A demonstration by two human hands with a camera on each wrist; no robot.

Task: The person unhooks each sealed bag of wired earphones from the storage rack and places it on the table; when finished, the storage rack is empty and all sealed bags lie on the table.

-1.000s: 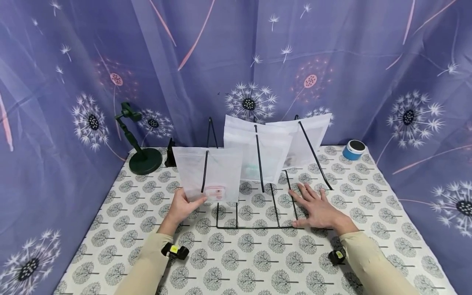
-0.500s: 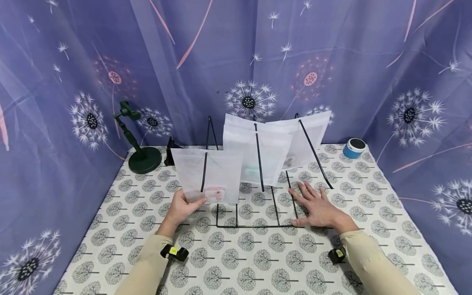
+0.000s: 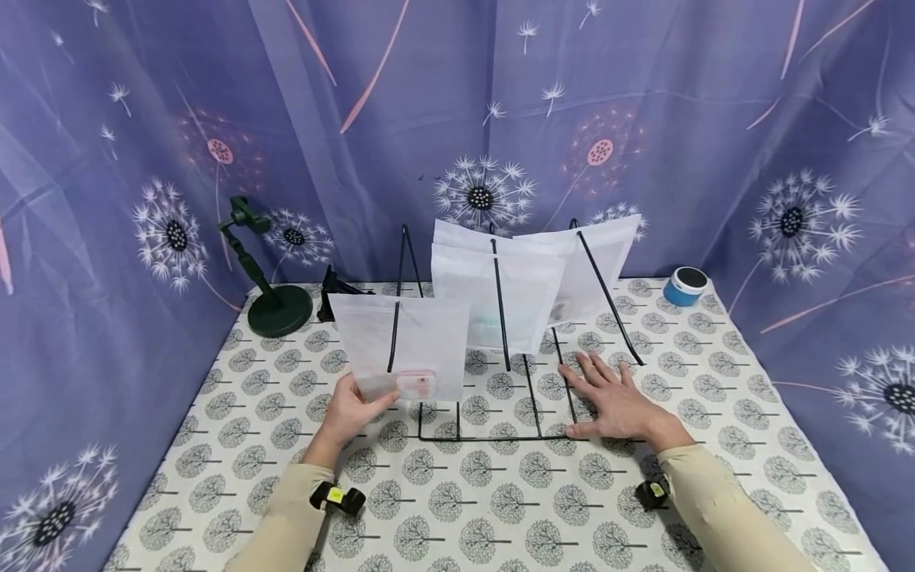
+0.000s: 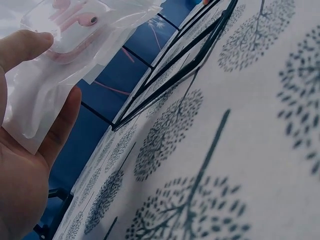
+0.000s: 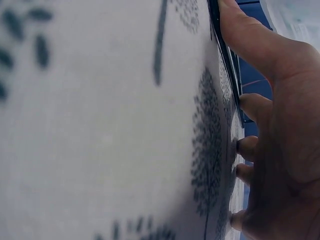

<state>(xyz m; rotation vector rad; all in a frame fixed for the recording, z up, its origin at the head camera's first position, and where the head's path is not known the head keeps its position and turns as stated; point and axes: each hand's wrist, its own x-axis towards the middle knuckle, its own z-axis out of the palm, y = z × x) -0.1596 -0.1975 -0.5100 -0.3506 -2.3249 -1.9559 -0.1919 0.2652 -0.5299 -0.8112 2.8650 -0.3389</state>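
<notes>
My left hand (image 3: 353, 413) pinches the lower left corner of a frosted white zip bag (image 3: 436, 338), thumb in front and fingers behind. Pink earphones in a clear case (image 4: 65, 25) show through the plastic near the thumb. This bag hangs tilted from the left prong of a black wire rack (image 3: 500, 438), the prong passing in front of it. Two more white zip bags (image 3: 529, 290) hang on the middle prong, and another zip bag (image 3: 608, 266) on the right one. My right hand (image 3: 611, 405) lies with fingers spread over the rack's right base wire, thumb at the front corner.
A dark green stand (image 3: 280, 311) is at the back left, beside a small black object (image 3: 327, 295). At the back right sits a blue and white round container (image 3: 684, 287). A purple dandelion curtain (image 3: 372, 159) walls the back and sides of the tree-print tablecloth (image 3: 457, 516).
The bag in my left hand has slid a little down its prong, toward me. The left hand has shifted slightly with it; the right hand stays in place.
</notes>
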